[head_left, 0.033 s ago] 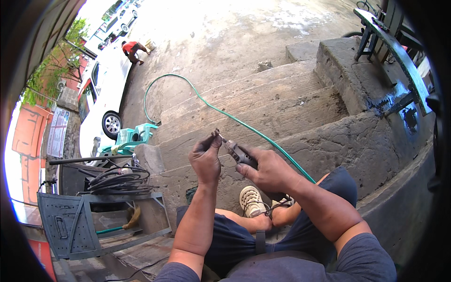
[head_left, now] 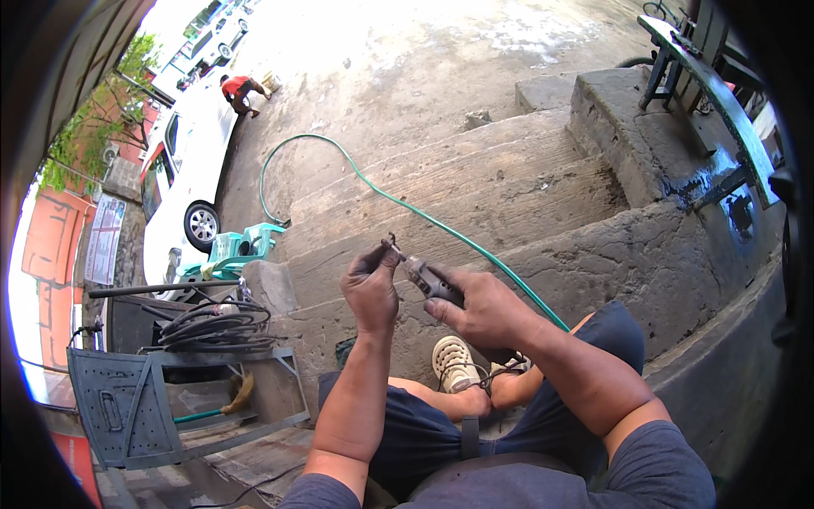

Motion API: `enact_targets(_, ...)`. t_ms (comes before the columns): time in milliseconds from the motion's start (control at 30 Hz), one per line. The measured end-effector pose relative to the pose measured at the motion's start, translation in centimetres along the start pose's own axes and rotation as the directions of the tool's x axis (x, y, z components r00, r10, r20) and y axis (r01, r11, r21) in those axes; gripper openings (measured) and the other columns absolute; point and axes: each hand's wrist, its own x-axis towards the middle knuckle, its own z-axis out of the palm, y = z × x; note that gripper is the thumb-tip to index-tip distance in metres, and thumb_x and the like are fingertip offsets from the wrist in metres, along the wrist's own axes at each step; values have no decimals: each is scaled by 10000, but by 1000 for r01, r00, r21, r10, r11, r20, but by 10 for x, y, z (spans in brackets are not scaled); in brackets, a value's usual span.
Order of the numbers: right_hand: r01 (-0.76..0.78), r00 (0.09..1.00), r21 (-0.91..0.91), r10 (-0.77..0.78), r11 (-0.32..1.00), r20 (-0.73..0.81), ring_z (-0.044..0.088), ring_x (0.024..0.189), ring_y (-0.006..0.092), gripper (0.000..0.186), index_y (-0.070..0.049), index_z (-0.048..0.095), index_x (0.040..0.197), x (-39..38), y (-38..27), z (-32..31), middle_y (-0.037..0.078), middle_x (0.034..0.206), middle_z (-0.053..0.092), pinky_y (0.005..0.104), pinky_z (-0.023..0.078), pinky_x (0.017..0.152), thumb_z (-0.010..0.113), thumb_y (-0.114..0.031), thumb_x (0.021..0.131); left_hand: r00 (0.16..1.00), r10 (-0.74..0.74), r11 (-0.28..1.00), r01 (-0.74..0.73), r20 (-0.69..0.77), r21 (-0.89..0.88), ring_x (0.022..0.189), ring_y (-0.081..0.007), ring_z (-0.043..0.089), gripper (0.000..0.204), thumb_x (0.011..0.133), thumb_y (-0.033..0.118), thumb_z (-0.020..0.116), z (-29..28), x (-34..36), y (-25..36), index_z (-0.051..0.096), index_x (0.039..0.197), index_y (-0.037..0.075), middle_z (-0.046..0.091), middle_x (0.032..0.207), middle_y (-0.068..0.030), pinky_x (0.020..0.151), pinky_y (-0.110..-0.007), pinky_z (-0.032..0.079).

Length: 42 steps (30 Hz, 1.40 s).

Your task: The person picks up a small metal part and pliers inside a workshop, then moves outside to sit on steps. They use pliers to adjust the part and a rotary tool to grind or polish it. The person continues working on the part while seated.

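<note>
Pinched between the thumb and fingers of my left hand [head_left: 373,293] is a small dark metal piece [head_left: 391,239], too small to name further. My right hand [head_left: 487,307] wraps around a grey handheld rotary tool [head_left: 434,283], its narrow nose pointing up and left. The thin tip meets the small piece or stops just short of it; I cannot tell which. Both hands are raised in front of my knees, above the concrete steps [head_left: 475,191]. Dark grime covers the left fingertips.
A green hose [head_left: 407,206] curves across the steps. Left stand a grey metal frame [head_left: 161,399], coiled black cable [head_left: 220,325] and a turquoise plastic chair [head_left: 242,246]. Beyond are a white car [head_left: 191,161] and a bending person [head_left: 237,89]. A bench [head_left: 716,93] is at right.
The rotary tool's nose has shifted very slightly left toward the small metal piece. My left hand and the surroundings look the same.
</note>
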Motion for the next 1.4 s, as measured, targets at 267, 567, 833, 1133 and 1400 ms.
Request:
enact_targets(267, -34, 999, -66, 34, 997, 6, 732, 1018, 508, 491, 15, 665, 1344, 7, -1, -8, 322, 1031, 745, 539, 563, 891, 743, -335, 1008, 999, 42, 999, -42, 6, 24, 928, -139, 726, 139, 974, 3, 815, 6, 9, 2, 780, 1093, -61, 807, 1022, -109, 840, -277, 583)
enact_targets(567, -47, 999, -84, 48, 995, 11, 735, 998, 502, 472, 26, 667, 1308, 7, -1, -9, 322, 994, 741, 550, 559, 871, 740, -333, 1010, 999, 35, 999, -35, -7, 3, 921, -134, 728, 126, 975, -6, 808, 6, 8, 4, 784, 1086, -60, 808, 1020, -105, 842, -270, 583)
enact_targets(833, -46, 999, -121, 45, 992, -12, 738, 991, 499, 464, 45, 658, 1285, 7, 1, -6, 318, 991, 743, 550, 558, 871, 729, -327, 1017, 993, 99, 977, -86, -59, 198, 894, -132, 735, 117, 959, 24, 831, 9, 4, 12, 801, 1048, -46, 805, 982, -94, 818, -270, 579)
enact_targets(1133, -66, 998, -139, 64, 988, -17, 734, 1020, 500, 476, 39, 658, 1293, 7, -3, -8, 317, 1013, 746, 556, 555, 891, 726, -343, 1016, 988, 150, 952, -131, -48, 278, 854, -117, 714, 141, 956, 21, 822, 9, 5, 14, 808, 1061, -71, 808, 960, -91, 784, -256, 564)
enact_targets(1400, -87, 996, -168, 85, 982, -18, 729, 1050, 501, 503, 30, 657, 1337, 7, -4, -9, 325, 1050, 747, 550, 557, 909, 726, -351, 1016, 987, 158, 956, -142, -41, 258, 883, -126, 724, 138, 962, 13, 813, 8, 6, 12, 800, 1066, -78, 809, 983, -98, 812, -259, 572)
